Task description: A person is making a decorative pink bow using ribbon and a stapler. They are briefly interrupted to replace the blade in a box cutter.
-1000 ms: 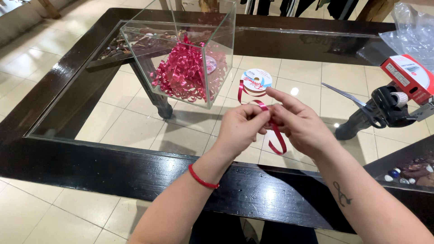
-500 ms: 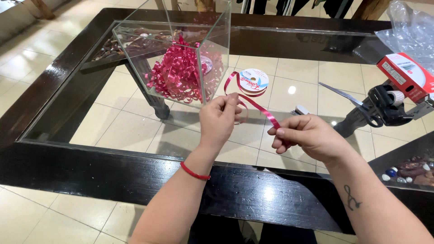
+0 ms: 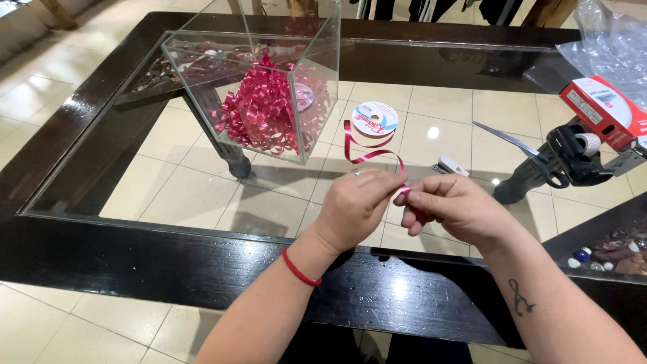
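My left hand (image 3: 356, 205) and my right hand (image 3: 450, 207) meet over the glass table top, both pinching a thin pink ribbon (image 3: 367, 154). The ribbon runs in a curl from my fingers back to a small round ribbon spool (image 3: 375, 120) lying flat on the glass. Behind and to the left stands a clear glass box (image 3: 269, 74) holding a heap of curled pink ribbon bows (image 3: 264, 111). A red band circles my left wrist.
Black-handled scissors (image 3: 552, 156) lie at the right, beside a red and white box (image 3: 602, 111) and crumpled clear plastic (image 3: 617, 44). A small white object (image 3: 451, 165) lies on the glass. The dark wooden table frame (image 3: 168, 253) surrounds the glass; beads sit at the right edge (image 3: 617, 251).
My hands, spread apart with the ribbon stretched between them half a second ago, have come together again; the ribbon now hangs slack in a curl toward the spool.
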